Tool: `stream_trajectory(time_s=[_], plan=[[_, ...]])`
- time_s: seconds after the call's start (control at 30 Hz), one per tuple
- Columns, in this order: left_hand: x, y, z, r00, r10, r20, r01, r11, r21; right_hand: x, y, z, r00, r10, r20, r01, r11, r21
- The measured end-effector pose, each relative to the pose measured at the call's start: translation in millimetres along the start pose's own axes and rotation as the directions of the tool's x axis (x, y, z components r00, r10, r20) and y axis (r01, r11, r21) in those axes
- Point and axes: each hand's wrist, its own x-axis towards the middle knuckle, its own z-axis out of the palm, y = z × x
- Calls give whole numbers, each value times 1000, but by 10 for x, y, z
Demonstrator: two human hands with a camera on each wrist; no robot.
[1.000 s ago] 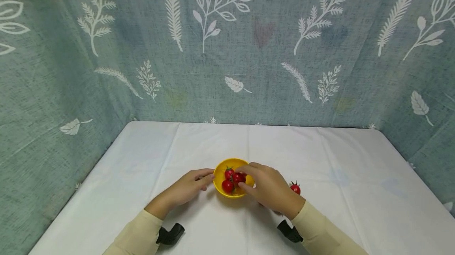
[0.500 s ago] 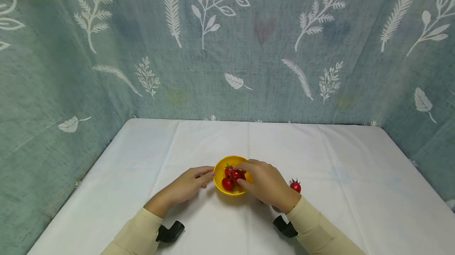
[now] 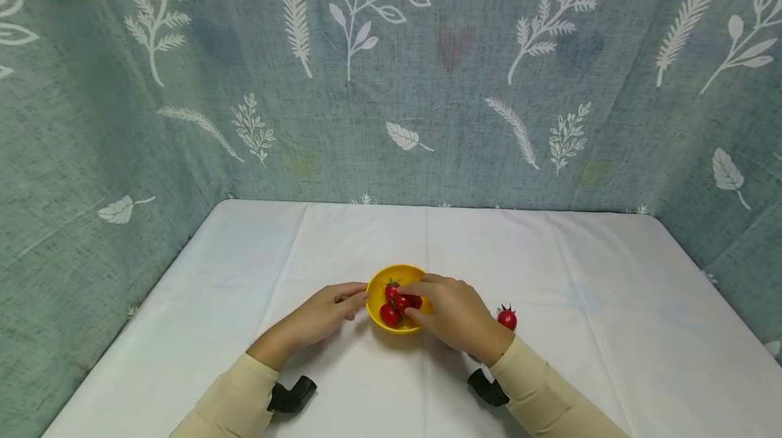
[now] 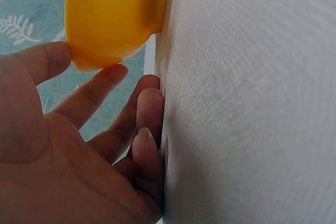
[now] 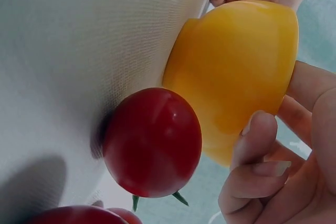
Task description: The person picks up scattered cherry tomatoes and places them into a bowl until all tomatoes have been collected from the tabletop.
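A small yellow bowl [image 3: 403, 274] stands on the white cloth with several red cherry tomatoes [image 3: 389, 314] inside. My left hand [image 3: 320, 316] touches the bowl's left side with extended thumb and index finger; its other fingers rest at the cloth in the left wrist view. From the right, my right hand [image 3: 458, 312] reaches over the rim, and its thumb and index finger pinch a cherry tomato [image 3: 402, 302] low in the bowl. Those two fingertips are hidden behind the yellow wall [image 5: 236, 56] in the right wrist view, while the remaining fingers curl outside it.
On the cloth [image 3: 550, 370] right of my right wrist lies another cherry tomato [image 3: 507, 318]. Close below my right hand, the right wrist view shows a large tomato [image 5: 152, 142] beside the bowl and part of another [image 5: 79, 216]. A patterned green curtain [image 3: 391, 173] encloses the table.
My right hand has shifted slightly left within the bowl, with its thumb and index finger still at the tomato. The left hand keeps its place at the rim. The head view has tilted a little.
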Motion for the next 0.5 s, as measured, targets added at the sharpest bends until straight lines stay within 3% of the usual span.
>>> stream_trajectory(time_s=[0.5], plan=[[10,-2,3,1000,-8,1,8,1000,-8,10,29,0,1000,-12,9,12,1000,20]])
